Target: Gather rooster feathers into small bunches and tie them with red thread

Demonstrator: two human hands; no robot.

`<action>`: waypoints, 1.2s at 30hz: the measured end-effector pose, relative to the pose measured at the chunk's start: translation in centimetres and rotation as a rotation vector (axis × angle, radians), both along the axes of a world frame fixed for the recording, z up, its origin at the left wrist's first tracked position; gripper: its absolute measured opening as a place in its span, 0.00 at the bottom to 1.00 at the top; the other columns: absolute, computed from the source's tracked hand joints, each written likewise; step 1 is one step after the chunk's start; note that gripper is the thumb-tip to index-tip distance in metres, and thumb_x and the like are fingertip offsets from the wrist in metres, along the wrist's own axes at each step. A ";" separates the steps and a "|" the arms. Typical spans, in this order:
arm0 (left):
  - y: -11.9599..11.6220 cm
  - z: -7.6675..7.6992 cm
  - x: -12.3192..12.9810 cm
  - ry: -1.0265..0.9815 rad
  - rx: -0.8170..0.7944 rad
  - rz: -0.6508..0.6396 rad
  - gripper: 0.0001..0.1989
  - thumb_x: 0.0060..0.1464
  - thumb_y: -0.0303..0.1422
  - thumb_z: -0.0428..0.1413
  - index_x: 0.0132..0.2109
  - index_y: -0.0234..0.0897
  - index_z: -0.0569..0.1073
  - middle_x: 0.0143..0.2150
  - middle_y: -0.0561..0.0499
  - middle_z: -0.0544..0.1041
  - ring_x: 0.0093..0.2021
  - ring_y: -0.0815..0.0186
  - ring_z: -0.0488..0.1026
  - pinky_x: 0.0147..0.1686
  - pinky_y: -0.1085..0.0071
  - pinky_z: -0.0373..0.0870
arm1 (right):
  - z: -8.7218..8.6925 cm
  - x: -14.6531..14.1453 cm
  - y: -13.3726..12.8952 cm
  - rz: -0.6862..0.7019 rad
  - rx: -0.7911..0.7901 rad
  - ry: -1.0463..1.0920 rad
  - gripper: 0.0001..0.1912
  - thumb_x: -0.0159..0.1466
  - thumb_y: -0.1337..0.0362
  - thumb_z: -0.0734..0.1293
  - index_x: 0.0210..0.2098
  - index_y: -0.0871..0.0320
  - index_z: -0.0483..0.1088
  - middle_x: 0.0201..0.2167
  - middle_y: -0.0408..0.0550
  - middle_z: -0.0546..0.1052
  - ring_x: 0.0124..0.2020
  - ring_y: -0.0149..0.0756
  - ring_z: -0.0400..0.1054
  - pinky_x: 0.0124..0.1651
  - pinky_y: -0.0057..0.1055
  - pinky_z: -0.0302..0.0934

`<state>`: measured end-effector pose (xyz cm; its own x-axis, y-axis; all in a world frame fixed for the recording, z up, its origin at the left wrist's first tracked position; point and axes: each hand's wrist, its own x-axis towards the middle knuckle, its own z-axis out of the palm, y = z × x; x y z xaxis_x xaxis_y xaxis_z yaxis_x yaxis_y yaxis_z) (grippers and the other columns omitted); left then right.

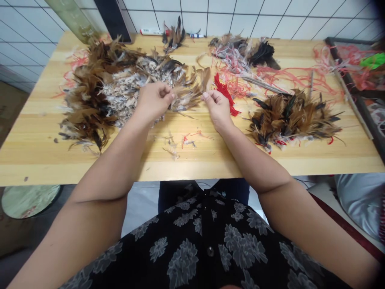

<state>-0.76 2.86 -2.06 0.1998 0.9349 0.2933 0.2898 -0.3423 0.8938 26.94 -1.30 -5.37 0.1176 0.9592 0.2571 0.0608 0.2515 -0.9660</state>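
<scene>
My left hand [155,102] is over the right side of a large feather pile [120,92], thumb and fingertips drawn together. Whether anything is between those fingertips cannot be made out. My right hand [219,109] pinches a small brown feather [205,78] by its lower end, the feather standing up from the fingertips. Just behind that hand lies a bundle of red strings [225,91]. The large pile shows brown and black feathers around pale, fluffy quill ends. To the right lies a heap of brown-black feather bunches [296,116] with red bits at their lower ends.
At the back are a red-and-white marker [152,32], a small feather bunch [175,37] and a dark upright device [114,20]. Pink plastic strands [279,74] trail toward a dark-framed tray [345,78] at the right. Feather and string scraps [189,141] lie near the table's [180,170] front edge.
</scene>
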 end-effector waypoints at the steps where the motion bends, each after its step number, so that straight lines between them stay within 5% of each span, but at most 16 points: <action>1: -0.3 0.1 -0.3 -0.062 -0.026 0.005 0.18 0.68 0.42 0.81 0.37 0.46 0.81 0.27 0.58 0.75 0.40 0.60 0.72 0.45 0.60 0.66 | -0.1 -0.1 -0.1 -0.002 0.007 -0.012 0.38 0.72 0.22 0.80 0.37 0.51 0.78 0.35 0.41 0.73 0.43 0.37 0.70 0.59 0.39 0.75; 7: -1.8 1.3 1.0 -0.316 -0.236 -0.176 0.31 0.60 0.57 0.88 0.40 0.47 0.78 0.30 0.55 0.80 0.39 0.58 0.81 0.41 0.58 0.71 | 0.1 -0.3 -1.0 0.030 0.031 -0.029 0.37 0.71 0.24 0.82 0.38 0.52 0.81 0.35 0.41 0.78 0.41 0.37 0.70 0.57 0.39 0.74; 11: -3.2 2.3 3.6 -0.427 -0.261 -0.227 0.36 0.48 0.60 0.93 0.36 0.46 0.79 0.32 0.55 0.81 0.33 0.63 0.76 0.35 0.60 0.71 | 1.0 -0.6 -1.9 0.089 -0.005 -0.019 0.39 0.67 0.21 0.84 0.37 0.52 0.81 0.37 0.44 0.83 0.42 0.38 0.74 0.56 0.40 0.76; 20: -6.0 2.6 5.2 -0.404 -0.294 -0.148 0.29 0.66 0.48 0.91 0.39 0.43 0.79 0.34 0.51 0.82 0.39 0.56 0.88 0.39 0.62 0.83 | 2.0 -1.3 -2.9 0.159 -0.078 -0.025 0.33 0.69 0.31 0.88 0.35 0.52 0.81 0.39 0.46 0.84 0.49 0.42 0.81 0.63 0.43 0.79; 32: -5.5 1.0 6.7 -0.388 -0.149 -0.142 0.39 0.59 0.64 0.89 0.36 0.45 0.73 0.31 0.53 0.79 0.32 0.59 0.78 0.38 0.58 0.78 | 1.6 -1.1 -3.2 0.174 -0.073 -0.085 0.33 0.70 0.27 0.85 0.37 0.51 0.86 0.42 0.49 0.88 0.50 0.45 0.80 0.66 0.46 0.78; 36: -5.6 1.0 6.3 -0.330 -0.105 -0.095 0.32 0.65 0.56 0.88 0.38 0.46 0.76 0.33 0.54 0.79 0.38 0.58 0.80 0.42 0.59 0.78 | 1.8 -1.5 -3.2 0.179 -0.106 -0.094 0.30 0.68 0.33 0.89 0.36 0.52 0.86 0.40 0.46 0.87 0.49 0.43 0.79 0.63 0.41 0.77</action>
